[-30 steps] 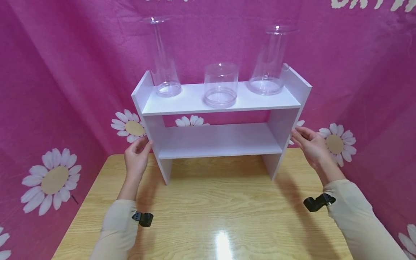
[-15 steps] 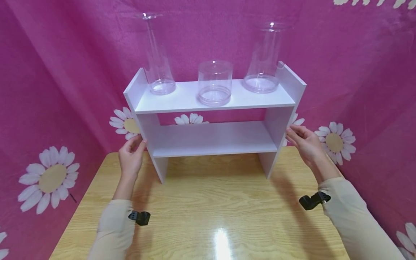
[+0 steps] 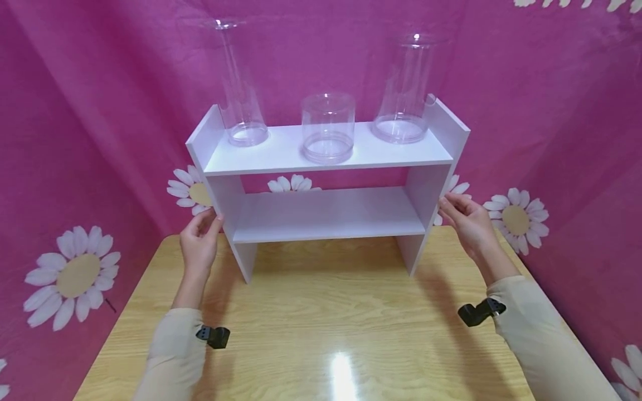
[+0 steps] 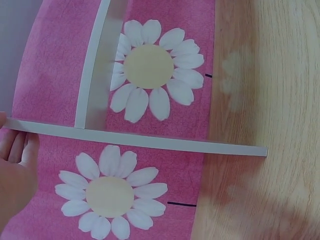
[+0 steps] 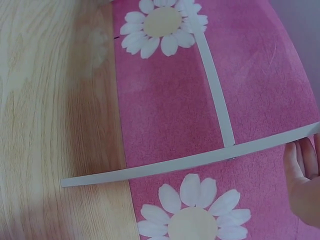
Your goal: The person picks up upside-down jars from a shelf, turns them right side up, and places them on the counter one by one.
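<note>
White board makes up the two-tier shelf unit (image 3: 328,214), which stands on the wooden worktop (image 3: 321,328) near its far edge, in front of a pink cloth backdrop (image 3: 90,111) printed with daisies. The left hand (image 3: 199,245) is at the unit's left side panel, fingers loosely straight with the tips touching or just beside the panel's front edge; the left wrist view shows the fingers (image 4: 17,150) lying against the thin white edge. The right hand (image 3: 466,220) is at the right side panel in the same way, fingers relaxed and gently bent, tips at the panel; whether they press it cannot be told. On the top shelf stand three clear containers: a tall narrow vase (image 3: 241,89) toward the left end, a short jar (image 3: 327,128) in the middle, and a tall wide vase (image 3: 403,89) toward the right end.
</note>
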Demonstrator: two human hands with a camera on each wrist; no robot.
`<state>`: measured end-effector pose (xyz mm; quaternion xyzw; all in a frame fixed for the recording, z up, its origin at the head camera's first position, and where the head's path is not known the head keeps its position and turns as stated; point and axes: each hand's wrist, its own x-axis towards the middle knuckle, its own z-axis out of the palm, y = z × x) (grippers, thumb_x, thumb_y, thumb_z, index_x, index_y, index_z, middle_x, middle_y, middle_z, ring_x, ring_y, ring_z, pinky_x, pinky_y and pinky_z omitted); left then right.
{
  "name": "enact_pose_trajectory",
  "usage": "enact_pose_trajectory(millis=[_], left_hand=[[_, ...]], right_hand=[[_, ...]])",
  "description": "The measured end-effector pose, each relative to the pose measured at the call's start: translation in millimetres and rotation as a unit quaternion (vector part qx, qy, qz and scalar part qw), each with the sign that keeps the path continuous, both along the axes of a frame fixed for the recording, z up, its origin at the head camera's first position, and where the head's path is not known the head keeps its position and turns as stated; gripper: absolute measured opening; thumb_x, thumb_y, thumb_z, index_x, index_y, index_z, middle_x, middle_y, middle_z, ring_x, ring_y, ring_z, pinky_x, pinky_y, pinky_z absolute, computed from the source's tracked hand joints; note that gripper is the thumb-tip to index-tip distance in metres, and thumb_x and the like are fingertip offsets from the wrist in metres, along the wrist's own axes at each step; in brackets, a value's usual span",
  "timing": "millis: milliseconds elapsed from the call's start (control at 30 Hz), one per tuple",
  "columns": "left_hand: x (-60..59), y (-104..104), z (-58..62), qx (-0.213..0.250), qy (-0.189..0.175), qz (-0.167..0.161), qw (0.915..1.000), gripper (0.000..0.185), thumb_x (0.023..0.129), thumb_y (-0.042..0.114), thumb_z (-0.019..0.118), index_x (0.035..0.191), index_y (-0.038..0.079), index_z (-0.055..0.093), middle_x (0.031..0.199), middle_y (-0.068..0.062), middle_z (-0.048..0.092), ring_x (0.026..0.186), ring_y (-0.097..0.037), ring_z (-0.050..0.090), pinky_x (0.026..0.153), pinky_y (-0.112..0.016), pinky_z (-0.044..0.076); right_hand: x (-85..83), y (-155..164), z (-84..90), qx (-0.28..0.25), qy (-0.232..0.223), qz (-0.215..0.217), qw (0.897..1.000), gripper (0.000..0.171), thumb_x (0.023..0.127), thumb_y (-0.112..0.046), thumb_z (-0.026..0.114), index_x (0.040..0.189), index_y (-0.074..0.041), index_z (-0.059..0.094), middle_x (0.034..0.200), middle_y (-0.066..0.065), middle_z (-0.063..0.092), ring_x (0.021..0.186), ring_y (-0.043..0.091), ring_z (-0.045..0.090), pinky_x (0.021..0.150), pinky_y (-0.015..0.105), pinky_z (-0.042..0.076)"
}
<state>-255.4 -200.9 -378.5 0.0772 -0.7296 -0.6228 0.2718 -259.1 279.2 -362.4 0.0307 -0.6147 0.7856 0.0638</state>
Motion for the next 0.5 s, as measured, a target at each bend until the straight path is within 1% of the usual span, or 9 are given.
enact_pose_trajectory(millis=[100, 200, 333, 433, 500], left_hand=[[1.0, -2.4, -0.3, -0.002, 0.004, 0.003, 1.0000, 0.032, 0.089, 0.012, 0.065, 0.115, -0.007, 0.065, 0.078, 0.038, 0.056, 0.086, 0.010, 0.057, 0.076, -0.003, 0.046], [1.4, -3.6, 0.0, -0.002, 0.005, 0.001, 1.0000, 0.033, 0.089, 0.011, 0.065, 0.116, -0.007, 0.064, 0.078, 0.038, 0.056, 0.086, 0.010, 0.057, 0.077, -0.003, 0.047], [3.5, -4.1, 1.8, -0.004, -0.010, -0.005, 0.9999, 0.033, 0.090, 0.012, 0.064, 0.118, -0.006, 0.063, 0.079, 0.038, 0.056, 0.087, 0.010, 0.057, 0.077, -0.003, 0.047], [3.8, -3.6, 3.4, -0.006, -0.021, -0.012, 0.9997, 0.034, 0.091, 0.013, 0.063, 0.120, -0.005, 0.063, 0.080, 0.037, 0.055, 0.088, 0.010, 0.056, 0.078, -0.003, 0.047], [3.3, -3.0, 3.8, -0.005, -0.022, -0.016, 0.9996, 0.034, 0.091, 0.013, 0.063, 0.120, -0.005, 0.063, 0.079, 0.037, 0.056, 0.089, 0.010, 0.057, 0.078, -0.003, 0.047]], right_hand=[[-0.6, -4.4, -4.1, -0.004, 0.019, -0.013, 1.000, 0.016, 0.091, -0.009, 0.062, 0.092, -0.023, 0.069, 0.090, -0.011, 0.065, 0.086, -0.004, 0.064, 0.082, 0.009, 0.053], [-1.1, -6.6, -5.1, 0.003, 0.021, -0.028, 0.999, 0.015, 0.091, -0.011, 0.064, 0.091, -0.024, 0.070, 0.087, -0.013, 0.066, 0.084, -0.004, 0.064, 0.081, 0.008, 0.054], [-0.7, -8.9, -4.9, 0.017, 0.015, -0.049, 0.999, 0.014, 0.090, -0.012, 0.066, 0.089, -0.025, 0.070, 0.084, -0.015, 0.067, 0.081, -0.005, 0.065, 0.079, 0.008, 0.054], [-0.2, -9.5, -4.4, 0.017, 0.017, -0.061, 0.998, 0.017, 0.090, -0.009, 0.065, 0.087, -0.025, 0.070, 0.082, -0.014, 0.068, 0.079, -0.006, 0.066, 0.078, 0.009, 0.055], [-0.2, -9.3, -4.3, 0.018, 0.019, -0.066, 0.998, 0.018, 0.090, -0.008, 0.065, 0.086, -0.025, 0.070, 0.082, -0.014, 0.068, 0.078, -0.006, 0.066, 0.077, 0.009, 0.055]])
